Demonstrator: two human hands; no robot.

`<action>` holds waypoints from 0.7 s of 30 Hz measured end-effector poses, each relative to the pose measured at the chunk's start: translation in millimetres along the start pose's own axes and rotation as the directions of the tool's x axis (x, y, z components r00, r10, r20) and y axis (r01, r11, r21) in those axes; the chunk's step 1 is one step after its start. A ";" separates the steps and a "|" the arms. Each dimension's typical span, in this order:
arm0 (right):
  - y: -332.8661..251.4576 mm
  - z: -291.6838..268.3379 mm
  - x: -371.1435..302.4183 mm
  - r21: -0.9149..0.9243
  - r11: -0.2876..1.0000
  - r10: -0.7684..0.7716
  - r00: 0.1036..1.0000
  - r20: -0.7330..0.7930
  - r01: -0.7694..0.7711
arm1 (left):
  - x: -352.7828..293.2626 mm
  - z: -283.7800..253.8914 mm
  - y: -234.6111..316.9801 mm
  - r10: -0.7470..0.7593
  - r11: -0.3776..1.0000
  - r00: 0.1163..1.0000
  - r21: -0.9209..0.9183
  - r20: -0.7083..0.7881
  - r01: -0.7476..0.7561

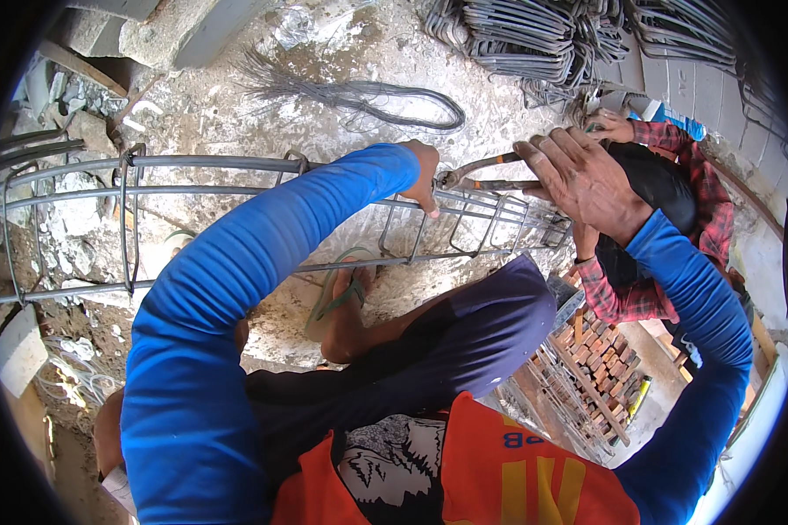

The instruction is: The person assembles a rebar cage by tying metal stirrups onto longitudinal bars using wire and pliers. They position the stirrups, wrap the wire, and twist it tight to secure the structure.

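A long rebar cage (210, 189), made of steel bars with square stirrups tied around them, runs across in front of me. My left hand (423, 178) is closed on the cage's bars, thumb pointing down; its fingers are mostly hidden. Just right of it are the jaws of a pair of pincers (488, 172), close against the bars. My right hand (587, 182) is around the ends of the pincers' two handles, which stand apart. Beyond it, a co-worker's hand (611, 127) and plaid sleeve (709, 201) show at the cage's far right end.
A looped bundle of tie wire (403, 103) lies on the concrete floor beyond the cage. Bent stirrups (534, 39) are heaped at the top right. Concrete blocks (171, 35) and rubble fill the left. Stacked bricks (600, 372) lie at lower right. My sandalled foot (346, 293) is beside the cage.
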State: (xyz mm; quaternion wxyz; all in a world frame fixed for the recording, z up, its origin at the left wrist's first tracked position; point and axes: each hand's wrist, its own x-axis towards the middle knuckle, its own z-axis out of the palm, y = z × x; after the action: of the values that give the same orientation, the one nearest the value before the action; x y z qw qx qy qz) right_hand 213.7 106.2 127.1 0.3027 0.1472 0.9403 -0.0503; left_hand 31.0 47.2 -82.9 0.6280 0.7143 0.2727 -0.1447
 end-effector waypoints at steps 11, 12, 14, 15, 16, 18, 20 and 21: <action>-29.1 16.3 -16.8 0.405 -0.123 -0.094 0.417 0.904 -0.906 | -3.7 6.8 1.4 0.018 1.000 1.000 -0.009 -0.024 -0.018; -33.5 20.4 -21.7 0.323 -0.232 -0.172 0.365 0.915 -0.918 | -1.9 5.0 0.8 0.017 1.000 1.000 0.005 -0.023 -0.016; -34.7 28.4 -25.3 0.533 0.371 0.125 0.610 0.783 -0.760 | -0.7 2.5 1.9 0.010 1.000 1.000 0.013 -0.017 -0.010; -34.1 28.6 -23.5 0.483 0.654 0.191 0.744 0.640 -0.583 | -1.2 0.8 2.8 0.005 1.000 1.000 0.008 -0.011 -0.005; -31.6 24.3 -22.8 0.420 0.669 0.292 0.736 0.611 -0.614 | -1.8 -0.8 3.7 0.002 1.000 1.000 0.003 -0.005 -0.002; -20.7 14.6 -17.2 0.304 0.914 0.248 0.963 0.110 -0.270 | 0.3 2.3 0.4 0.005 1.000 1.000 0.015 -0.020 -0.004; -11.4 -9.3 -0.3 0.126 0.986 0.110 0.994 -0.023 -0.106 | -0.4 2.7 -0.4 0.027 0.999 0.999 0.019 -0.044 -0.026; -13.7 -17.0 1.2 0.107 0.988 0.114 0.993 0.017 -0.115 | -1.9 0.7 0.5 0.052 0.999 0.997 0.020 -0.058 -0.051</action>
State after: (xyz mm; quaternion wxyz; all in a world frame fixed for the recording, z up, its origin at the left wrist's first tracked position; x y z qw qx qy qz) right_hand 199.2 96.6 140.3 0.3020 0.2166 0.9245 -0.0844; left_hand 29.9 46.1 -81.6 0.6165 0.7309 0.2712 -0.1101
